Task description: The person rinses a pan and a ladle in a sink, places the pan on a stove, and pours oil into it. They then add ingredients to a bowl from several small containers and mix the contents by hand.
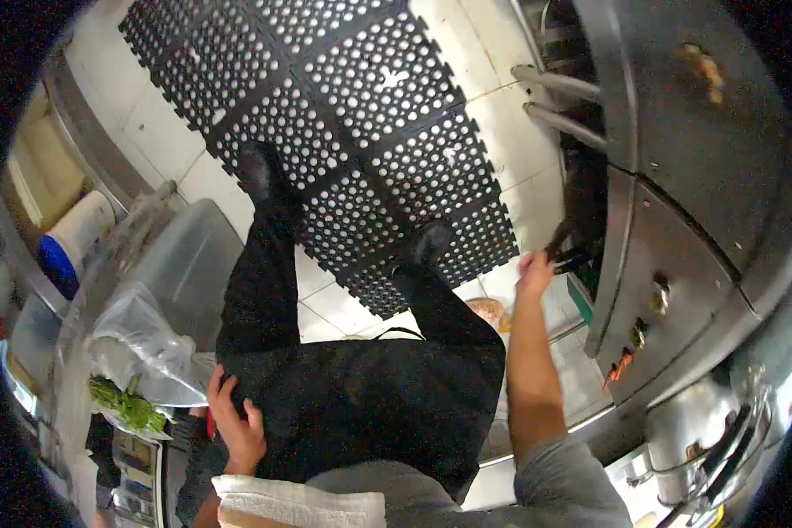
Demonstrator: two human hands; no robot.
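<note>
My left hand (238,424) rests against the side of the black apron (370,387) with its fingers apart and nothing visible in them. Close by are a clear plastic bag (154,330) and a bunch of green leafy stalks (130,405). On the other side, my right arm reaches down and forward. My right hand (535,271) is closed at a dark, narrow object (572,259) beside the steel counter; its kind is too dark to tell. A pale cloth (299,503) lies at my waist.
Perforated black rubber mats (361,106) lie under my feet on white tiles. A grey plastic bin (198,264) stands left. Along the right runs a steel counter (704,176) with food scraps (620,368). Metal pots (691,431) stand at lower right.
</note>
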